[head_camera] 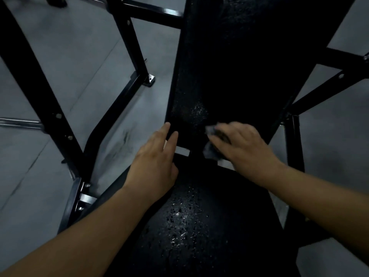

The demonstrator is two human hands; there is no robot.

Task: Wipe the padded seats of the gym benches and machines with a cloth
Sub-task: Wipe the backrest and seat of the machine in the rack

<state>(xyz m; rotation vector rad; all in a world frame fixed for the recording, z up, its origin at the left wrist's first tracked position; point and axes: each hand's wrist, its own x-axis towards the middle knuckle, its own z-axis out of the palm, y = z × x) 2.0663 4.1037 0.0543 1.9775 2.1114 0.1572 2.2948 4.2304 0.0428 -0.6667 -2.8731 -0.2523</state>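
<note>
A black padded bench fills the middle of the view. Its seat pad lies near me, speckled with wet droplets. The long back pad runs away from me, also damp near its lower end. My right hand grips a dark grey cloth against the bottom end of the back pad, by the gap between the two pads. My left hand is flat with straight fingers, its fingertips touching the back pad's lower left corner.
Black steel frame bars of the bench stand left of the pads, bolted to a grey floor. More frame struts cross on the right. A chrome bar pokes in from the left edge.
</note>
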